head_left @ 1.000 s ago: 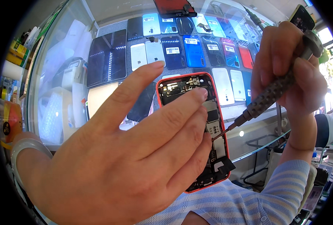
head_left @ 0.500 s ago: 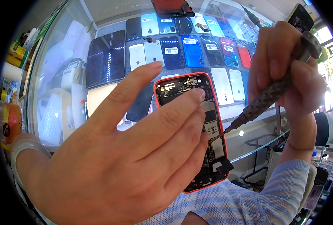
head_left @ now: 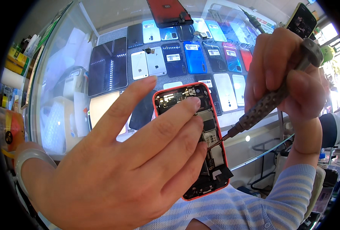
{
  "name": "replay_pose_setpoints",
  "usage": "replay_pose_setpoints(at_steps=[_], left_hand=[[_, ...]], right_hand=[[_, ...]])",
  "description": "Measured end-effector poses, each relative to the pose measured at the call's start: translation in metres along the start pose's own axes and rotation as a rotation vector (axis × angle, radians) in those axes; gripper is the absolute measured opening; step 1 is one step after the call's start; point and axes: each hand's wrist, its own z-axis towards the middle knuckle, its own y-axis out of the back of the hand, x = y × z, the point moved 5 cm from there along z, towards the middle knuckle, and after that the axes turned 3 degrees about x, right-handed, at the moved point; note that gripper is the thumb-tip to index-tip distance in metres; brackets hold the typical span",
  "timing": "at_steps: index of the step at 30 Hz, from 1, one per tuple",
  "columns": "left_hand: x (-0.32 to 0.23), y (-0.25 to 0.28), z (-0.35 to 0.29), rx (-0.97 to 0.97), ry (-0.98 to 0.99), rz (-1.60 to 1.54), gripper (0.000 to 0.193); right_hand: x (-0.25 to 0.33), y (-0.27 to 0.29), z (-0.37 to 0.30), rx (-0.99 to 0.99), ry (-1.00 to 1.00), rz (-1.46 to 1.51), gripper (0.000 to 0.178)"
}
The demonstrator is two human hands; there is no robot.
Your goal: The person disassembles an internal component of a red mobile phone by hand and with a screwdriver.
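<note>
An opened phone [head_left: 213,134] with a red-orange frame lies under the fingers of my left hand [head_left: 139,153]. Its circuit board and small inner parts are exposed. My left fingers reach across its left side and appear to hold it, one finger spread apart above the others; the thumb is hidden. My right hand [head_left: 288,76] is closed around a grey screwdriver [head_left: 262,109] with a dimpled handle. The thin shaft slants down-left into the middle of the phone, and its tip sits beside my lowest left fingertip. A small black flap [head_left: 221,174] sticks out at the phone's lower right.
Beyond my hands is a glass display counter [head_left: 84,21] with rows of phones inside. On its top rest a red phone part [head_left: 168,11], small dark components [head_left: 200,35] and a pointed tool [head_left: 251,20]. A lit phone [head_left: 302,21] stands at the upper right.
The phone, both hands and the screwdriver sit slightly farther left in view, and the counter appears a little lower. Both hands keep the same hold.
</note>
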Motion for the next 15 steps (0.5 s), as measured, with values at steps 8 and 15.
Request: replay_pose_setpoints(at_steps=[8, 15], left_hand=[[0.0015, -0.0011, -0.0011, -0.152, 0.036, 0.035, 0.036], [0.0033, -0.0018, -0.0016, -0.194, 0.051, -0.04, 0.034]], right_hand=[[0.0029, 0.002, -0.0001, 0.031, 0.002, -0.021, 0.035], [0.0071, 0.0034, -0.0009, 0.055, 0.003, -0.066, 0.035]])
